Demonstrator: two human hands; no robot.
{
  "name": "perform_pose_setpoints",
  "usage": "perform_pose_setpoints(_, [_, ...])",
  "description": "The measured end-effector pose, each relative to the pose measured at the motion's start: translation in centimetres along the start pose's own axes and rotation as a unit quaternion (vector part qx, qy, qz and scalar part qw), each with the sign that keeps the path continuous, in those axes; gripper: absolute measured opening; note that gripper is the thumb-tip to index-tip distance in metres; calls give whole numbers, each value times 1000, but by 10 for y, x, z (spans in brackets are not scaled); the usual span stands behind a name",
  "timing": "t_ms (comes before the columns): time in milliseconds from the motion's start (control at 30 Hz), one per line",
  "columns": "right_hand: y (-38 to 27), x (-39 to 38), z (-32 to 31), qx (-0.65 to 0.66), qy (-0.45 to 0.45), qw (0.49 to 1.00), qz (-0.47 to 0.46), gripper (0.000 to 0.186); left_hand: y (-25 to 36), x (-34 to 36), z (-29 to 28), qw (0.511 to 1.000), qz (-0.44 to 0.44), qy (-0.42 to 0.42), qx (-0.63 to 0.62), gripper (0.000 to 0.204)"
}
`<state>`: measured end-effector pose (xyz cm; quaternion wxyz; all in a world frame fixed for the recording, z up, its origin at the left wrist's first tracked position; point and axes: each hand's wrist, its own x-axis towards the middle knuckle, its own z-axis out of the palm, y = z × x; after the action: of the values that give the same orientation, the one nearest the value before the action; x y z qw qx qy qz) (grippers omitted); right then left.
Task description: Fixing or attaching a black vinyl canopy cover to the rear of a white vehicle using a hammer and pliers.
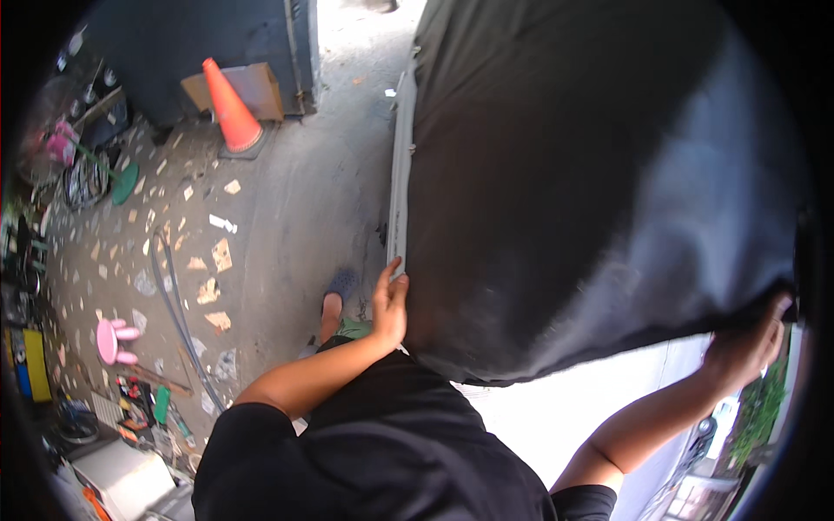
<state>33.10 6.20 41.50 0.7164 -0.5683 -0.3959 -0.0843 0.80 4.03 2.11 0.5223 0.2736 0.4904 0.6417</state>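
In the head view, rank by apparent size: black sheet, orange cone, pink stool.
1. Black sheet, held by both hands, fills most of the frame, partly because it is close to the camera.
2. Orange cone.
3. Pink stool, smallest.

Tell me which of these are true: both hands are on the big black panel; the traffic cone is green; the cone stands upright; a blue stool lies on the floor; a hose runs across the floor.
1. Both hands are on the black panel. True: the left hand grips its left edge, the right hand its lower right corner.
2. The cone is green. False: it is orange.
3. The cone stands upright. True.
4. A blue stool lies on the floor. False: the stool is pink.
5. A hose runs across the floor. True.
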Motion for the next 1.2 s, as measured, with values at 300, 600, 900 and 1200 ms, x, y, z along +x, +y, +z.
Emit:
perform_pose_setpoints(300, [174, -228, -108, -55, -606, 723, 326, 19, 4, -8, -16, 925, 230, -21, 301, 71])
perform_pose_setpoints(600, [280, -376, -282, -193, -627, 656, 372, 36, -37, -61, 10, 931, 249, 110, 243, 79])
perform_pose_setpoints(900, [314, -299, -245, -224, -548, 766, 249, 29, -48, -51, -5, 931, 227, 204, 199, 72])
perform_pose_setpoints(1200, [223, -288, -131, 37, -572, 794, 205, 24, -38, -68, 5, 877, 272, 203, 340, 61])
